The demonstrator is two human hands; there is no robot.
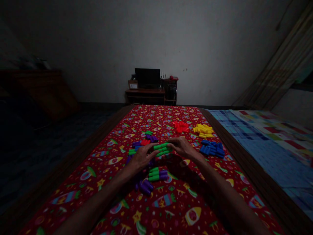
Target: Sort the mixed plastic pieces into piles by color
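Both my hands hold a small bundle of green plastic pegs [161,148] above a red patterned cloth [171,209]. My left hand [141,158] pinches the bundle's left end, my right hand [181,146] grips its right end. Under and around the hands lies a mixed heap of green, purple, red and blue pegs [149,178]. Sorted piles lie further right: red pegs [181,126], yellow pegs [203,130] and blue pegs [212,148].
The cloth covers a low surface with a dark wooden edge [246,160]. A checked, colourful mat [271,137] lies to the right. At the far wall stands a low desk with a dark monitor [147,78]. The room is dim.
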